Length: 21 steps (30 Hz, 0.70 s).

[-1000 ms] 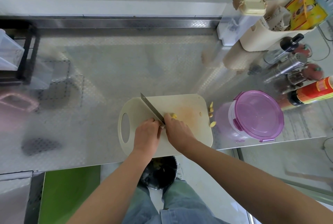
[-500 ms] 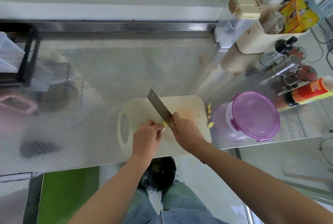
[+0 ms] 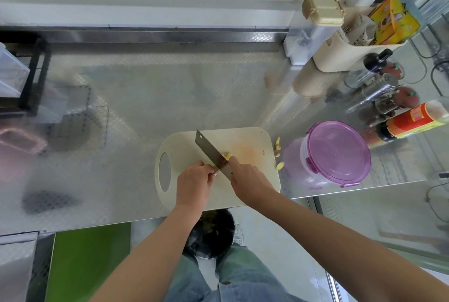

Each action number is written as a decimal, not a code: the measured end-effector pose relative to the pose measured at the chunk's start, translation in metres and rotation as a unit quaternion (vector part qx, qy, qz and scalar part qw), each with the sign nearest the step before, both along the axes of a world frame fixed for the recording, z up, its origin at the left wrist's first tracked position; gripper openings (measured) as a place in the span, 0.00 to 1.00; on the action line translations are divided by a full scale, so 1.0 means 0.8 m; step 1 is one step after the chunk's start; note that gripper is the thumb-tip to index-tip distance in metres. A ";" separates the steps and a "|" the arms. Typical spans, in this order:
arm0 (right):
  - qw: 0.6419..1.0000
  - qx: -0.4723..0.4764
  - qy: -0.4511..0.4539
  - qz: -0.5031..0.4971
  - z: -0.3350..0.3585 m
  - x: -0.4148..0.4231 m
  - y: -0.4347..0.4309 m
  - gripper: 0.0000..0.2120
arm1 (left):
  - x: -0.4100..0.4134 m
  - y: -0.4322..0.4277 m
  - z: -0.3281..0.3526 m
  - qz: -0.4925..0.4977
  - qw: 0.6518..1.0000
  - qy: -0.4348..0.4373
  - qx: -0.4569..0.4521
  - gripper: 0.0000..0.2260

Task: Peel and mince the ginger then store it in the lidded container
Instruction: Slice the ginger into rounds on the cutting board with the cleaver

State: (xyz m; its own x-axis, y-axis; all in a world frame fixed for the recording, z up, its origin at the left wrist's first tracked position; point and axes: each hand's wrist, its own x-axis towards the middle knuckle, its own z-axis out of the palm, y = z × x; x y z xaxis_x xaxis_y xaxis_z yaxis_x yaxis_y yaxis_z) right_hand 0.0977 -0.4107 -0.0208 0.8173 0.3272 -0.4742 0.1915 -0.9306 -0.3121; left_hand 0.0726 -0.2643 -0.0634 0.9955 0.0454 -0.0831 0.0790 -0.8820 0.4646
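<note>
Now right hand (image 3: 250,180) grips flat steel cleaver (image 3: 209,153) by lumpy ginger (image 3: 227,155); left hand (image 3: 194,180) curled, hold unclear.

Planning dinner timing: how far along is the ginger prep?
Done: ginger scraps lie beside the cutting board. In hand: the right hand holds the knife against ginger the left hand pinches. Left: no minced pile shows; the lidded container is closed.
</note>
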 end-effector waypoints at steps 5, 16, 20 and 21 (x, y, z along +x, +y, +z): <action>1.000 0.021 -0.014 -0.008 0.007 -0.002 0.000 0.15 | 0.001 0.000 0.001 -0.010 1.000 -0.006 0.007 0.03; 1.000 -0.013 -0.021 0.011 0.007 -0.005 0.007 0.18 | 0.003 0.000 0.003 -0.019 1.000 0.002 0.015 0.03; 1.000 -0.015 -0.023 0.010 0.004 -0.002 0.019 0.16 | 0.004 -0.004 0.007 -0.023 0.999 0.008 0.022 0.03; 1.000 -0.014 -0.024 0.006 0.004 0.000 0.023 0.17 | 0.004 -0.004 0.008 -0.023 0.999 0.008 0.024 0.04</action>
State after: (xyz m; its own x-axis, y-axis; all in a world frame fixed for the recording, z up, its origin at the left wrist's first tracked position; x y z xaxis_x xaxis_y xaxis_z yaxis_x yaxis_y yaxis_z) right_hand 0.0974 -0.3920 -0.0179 0.8355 0.3243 -0.4435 0.2164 -0.9362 -0.2769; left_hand 0.0758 -0.2679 -0.0569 0.9951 0.0049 -0.0988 0.0462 -0.9060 0.4207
